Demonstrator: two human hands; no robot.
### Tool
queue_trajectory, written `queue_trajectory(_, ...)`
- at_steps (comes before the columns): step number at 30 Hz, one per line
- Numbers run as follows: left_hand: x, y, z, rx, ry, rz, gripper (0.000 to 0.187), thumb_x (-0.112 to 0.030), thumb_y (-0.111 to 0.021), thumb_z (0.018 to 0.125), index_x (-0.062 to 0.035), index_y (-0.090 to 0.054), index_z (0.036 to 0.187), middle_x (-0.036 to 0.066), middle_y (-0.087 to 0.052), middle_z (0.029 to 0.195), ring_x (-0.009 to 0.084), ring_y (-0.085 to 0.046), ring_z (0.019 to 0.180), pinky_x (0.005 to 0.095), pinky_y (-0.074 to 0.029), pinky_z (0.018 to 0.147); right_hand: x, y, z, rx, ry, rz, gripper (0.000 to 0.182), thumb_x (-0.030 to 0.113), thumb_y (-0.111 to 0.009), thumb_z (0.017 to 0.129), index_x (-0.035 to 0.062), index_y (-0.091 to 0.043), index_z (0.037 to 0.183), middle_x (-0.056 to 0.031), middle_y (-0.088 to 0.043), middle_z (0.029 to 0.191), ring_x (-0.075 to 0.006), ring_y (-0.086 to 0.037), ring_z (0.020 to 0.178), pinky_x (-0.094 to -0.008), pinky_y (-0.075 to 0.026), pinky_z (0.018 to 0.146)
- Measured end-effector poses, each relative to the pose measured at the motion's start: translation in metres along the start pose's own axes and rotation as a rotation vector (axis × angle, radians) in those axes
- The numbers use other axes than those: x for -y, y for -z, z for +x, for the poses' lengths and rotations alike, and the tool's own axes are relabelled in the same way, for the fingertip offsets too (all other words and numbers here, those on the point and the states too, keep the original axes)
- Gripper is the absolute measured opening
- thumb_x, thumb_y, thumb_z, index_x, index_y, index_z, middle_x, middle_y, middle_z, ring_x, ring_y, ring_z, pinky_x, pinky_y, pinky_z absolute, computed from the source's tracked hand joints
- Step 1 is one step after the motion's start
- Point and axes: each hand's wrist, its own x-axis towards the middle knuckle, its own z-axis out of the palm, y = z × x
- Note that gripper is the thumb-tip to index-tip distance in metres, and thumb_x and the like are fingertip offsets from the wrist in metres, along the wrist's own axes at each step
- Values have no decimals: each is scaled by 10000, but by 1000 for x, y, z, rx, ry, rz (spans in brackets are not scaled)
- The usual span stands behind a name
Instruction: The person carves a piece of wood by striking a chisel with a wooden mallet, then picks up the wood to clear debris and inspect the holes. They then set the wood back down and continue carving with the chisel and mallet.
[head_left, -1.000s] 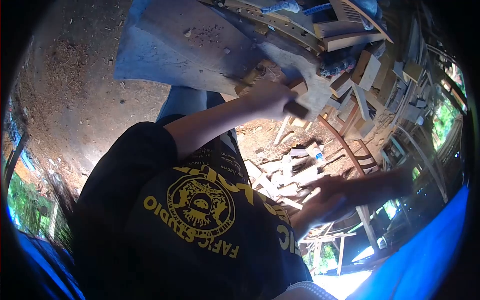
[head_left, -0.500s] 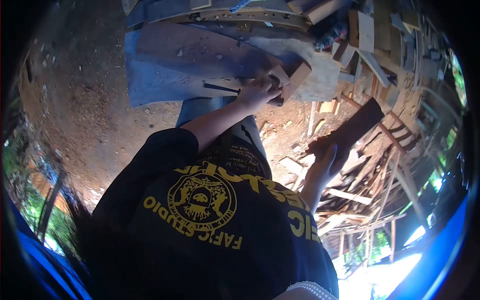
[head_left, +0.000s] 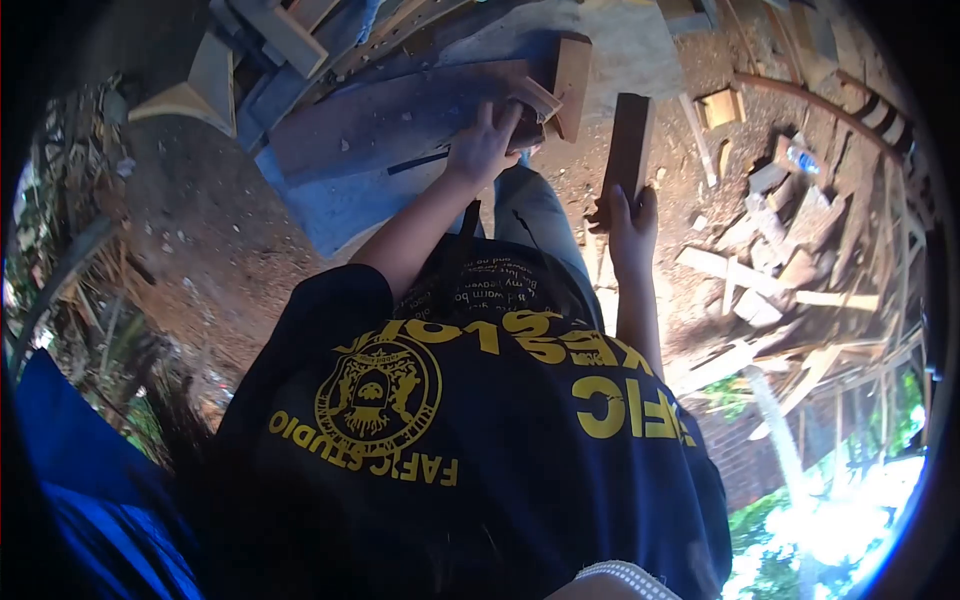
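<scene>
My left hand (head_left: 482, 150) is closed at the near end of the work surface, its fingers around a small wooden block (head_left: 540, 98) with a pale edge. The block's dark underside is partly hidden by the fingers. Beside it, a reddish-brown wooden block (head_left: 572, 85) stands on the grey surface. To the right, my right hand (head_left: 633, 232) grips the lower end of a long, dark brown wooden block (head_left: 628, 145), which points away from me. A wide brown plank (head_left: 370, 120) lies left of my left hand, with a dark narrow strip (head_left: 417, 163) along its near side.
Grey-blue sheeting (head_left: 325, 205) lies under the plank. Stacked wood pieces (head_left: 285, 40) are at the far left. Wood scraps (head_left: 770, 240) litter the dirt ground on the right, near a small pale wooden piece (head_left: 720, 107) and a curved reddish bar (head_left: 810, 100).
My view has swung toward the right. The long block in my right hand has turned from slanting right to nearly straight ahead, closer to the work surface. My left hand stays at the small block.
</scene>
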Motion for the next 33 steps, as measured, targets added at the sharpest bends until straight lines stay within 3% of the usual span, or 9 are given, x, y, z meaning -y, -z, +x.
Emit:
queue_trajectory(5,-12,4,4,50,258,-147,862,-300,-814,616,-150,-345,1323,208,-499,1230,374,-615,978,446,-535,767,-37,-16,42,-35,-24,-168,302,225,-579,907,3,-440,1058,-179,-584,829,-259,-643,719,-406,-519,580)
queue_trajectory(7,-5,-1,4,64,294,-266,875,-317,-817,611,-155,-335,1323,239,-515,1240,391,-597,1025,463,-517,816,-56,-32,66,-227,577,-674,368,200,-601,880,5,-425,1138,-244,-576,974,-336,-606,896,-474,-495,735)
queue_trajectory(10,5,5,4,-115,326,-303,821,-225,-810,629,-132,-368,1315,194,-566,1152,371,-584,1052,453,-488,867,-45,-56,85,-235,402,-782,520,233,-618,841,73,-407,1288,-243,-467,1150,-434,-433,1113,-542,-369,912)
queue_trajectory(14,-11,86,-7,25,324,-86,575,-202,-773,662,-111,-521,1170,137,-570,1212,333,-589,1057,444,-486,865,-34,-74,103,-114,445,-766,501,210,-618,829,66,-423,1267,-224,-489,1134,-463,-458,1053,-525,-389,906)
queue_trajectory(17,0,123,-18,-200,-43,56,435,-183,-772,670,-85,-586,1050,165,-581,1206,342,-597,1038,420,-485,880,-12,-78,103,-66,521,-796,584,206,-647,813,66,-386,1317,-204,-488,1176,-420,-461,1108,-483,-397,936)
queue_trajectory(19,-11,162,-26,-230,-153,109,282,-173,-759,659,-86,-628,893,132,-591,1215,306,-640,935,396,-503,812,32,-63,78,484,734,-71,720,141,-708,783,70,-323,1387,-135,-445,1321,-301,-429,1234,-409,-397,977)
queue_trajectory(25,-52,244,-58,-238,-335,281,160,-168,-739,644,-114,-633,751,84,-617,1202,239,-654,826,344,-509,676,120,-56,9,571,921,267,788,55,-800,653,30,-415,1339,-154,-453,1336,-270,-427,1252,-364,-367,1032)
queue_trajectory(30,-62,273,-81,-496,-387,187,226,-93,-756,653,-106,-629,840,107,-598,1228,222,-653,747,310,-538,628,146,-53,1,640,1143,117,721,66,-810,658,27,-451,1281,-120,-521,1220,-208,-493,1161,-327,-398,984)
queue_trajectory(33,-65,287,-92,-766,-310,-233,555,-159,-816,648,-111,-528,1121,151,-509,1317,190,-659,789,294,-537,623,161,-57,-21,687,749,470,593,74,-796,710,47,-468,1203,-49,-521,1139,-134,-501,1084,-278,-424,917)
